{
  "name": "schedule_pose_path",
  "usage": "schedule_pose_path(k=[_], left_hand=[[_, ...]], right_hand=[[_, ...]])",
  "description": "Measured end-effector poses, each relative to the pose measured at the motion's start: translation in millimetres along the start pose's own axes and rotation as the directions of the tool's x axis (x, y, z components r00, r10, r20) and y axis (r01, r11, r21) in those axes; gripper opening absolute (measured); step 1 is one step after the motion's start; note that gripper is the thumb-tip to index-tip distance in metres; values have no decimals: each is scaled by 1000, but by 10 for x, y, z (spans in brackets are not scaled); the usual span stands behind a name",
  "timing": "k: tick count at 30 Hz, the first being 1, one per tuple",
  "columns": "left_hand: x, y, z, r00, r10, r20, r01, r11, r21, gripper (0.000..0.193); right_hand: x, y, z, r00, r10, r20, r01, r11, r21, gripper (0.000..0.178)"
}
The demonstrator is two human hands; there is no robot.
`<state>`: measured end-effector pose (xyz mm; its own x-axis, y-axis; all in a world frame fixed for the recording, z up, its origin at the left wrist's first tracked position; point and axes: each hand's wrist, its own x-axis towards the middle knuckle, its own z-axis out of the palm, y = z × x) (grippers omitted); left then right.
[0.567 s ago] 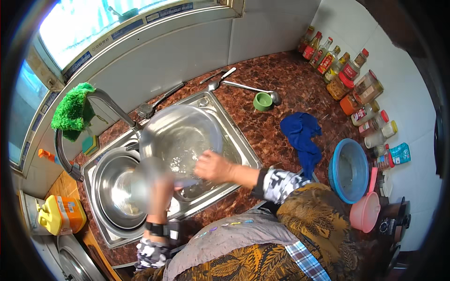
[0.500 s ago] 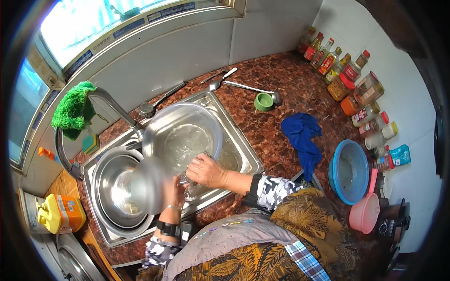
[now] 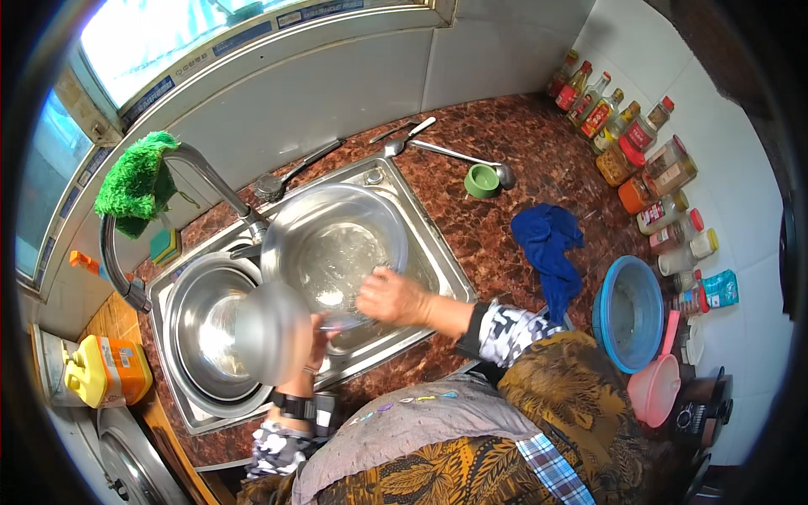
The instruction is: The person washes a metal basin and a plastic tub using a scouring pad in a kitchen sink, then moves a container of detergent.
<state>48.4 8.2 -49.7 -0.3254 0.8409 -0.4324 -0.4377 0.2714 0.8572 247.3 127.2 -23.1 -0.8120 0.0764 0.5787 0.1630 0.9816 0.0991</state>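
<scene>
My left hand (image 3: pixel 318 343) is closed at the right side of a round, shiny grey metal utensil (image 3: pixel 273 332), smeared by motion, so its exact kind cannot be told. It is held over the right part of the steel basin (image 3: pixel 178 324) in the left sink bowl. My right hand (image 3: pixel 392 296) is closed on a grey steel wool scourer (image 3: pixel 380 271), mostly hidden by the fingers. That hand hovers over the near right rim of a clear plastic basin (image 3: pixel 290 215) with water in it, which rests over the sink's right bowl.
A green cloth (image 3: pixel 135 181) hangs on the curved faucet (image 3: pixel 206 172). Behind the sink lies a brush (image 3: pixel 271 187). Spoons and a green cup (image 3: pixel 481 180) are on the counter, with a blue cloth (image 3: pixel 547 248), blue basin (image 3: pixel 633 316) and several bottles (image 3: pixel 602 114) to the right.
My right hand has moved slightly right and up, away from my left hand. My left hand still holds the metal utensil in about the same place. The view has shifted a little.
</scene>
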Motion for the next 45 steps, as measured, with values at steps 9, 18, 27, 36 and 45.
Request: schedule_pose_path(k=[9,18,27,36,45], left_hand=[[-174,376,-396,904,294,309,-421,729,540,30],[109,-265,-455,996,2,-86,23,957,290,66],[-178,-39,-50,994,-90,-54,96,987,132,57],[-244,-44,120,983,-181,-26,181,983,17,72],[-111,-131,30,990,-140,26,138,988,74,60]], right_hand=[[-545,855,-148,965,13,263,22,991,-131,24],[-403,729,-419,734,580,354,-677,662,321,57],[-133,-104,170,320,281,905,-411,902,-135,52],[173,-47,1074,926,78,370,-200,931,305,37],[-25,28,426,380,16,925,-425,891,159,33]])
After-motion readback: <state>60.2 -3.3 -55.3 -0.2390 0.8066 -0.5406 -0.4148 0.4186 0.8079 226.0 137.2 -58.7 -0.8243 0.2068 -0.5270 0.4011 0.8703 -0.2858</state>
